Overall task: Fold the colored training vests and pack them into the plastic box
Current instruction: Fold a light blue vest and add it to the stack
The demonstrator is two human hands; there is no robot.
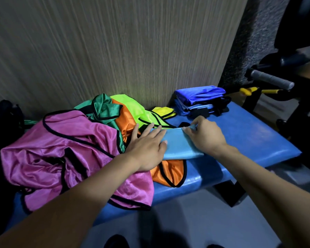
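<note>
**Folding the light blue vest**

My left hand (149, 147) lies flat, fingers spread, on the light blue vest (179, 146) so it cannot slide. My right hand (204, 135) pinches its far edge to fold it over. The vest lies on the blue bench (249, 140), just beside the messy pile (75, 149). Folded vests (200, 101) wait behind it. I cannot see the plastic box.

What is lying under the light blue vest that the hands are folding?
Under the light blue vest lies an orange vest, its black-trimmed end showing at the near edge, on the blue bench. How far the orange vest reaches beneath is covered.
</note>
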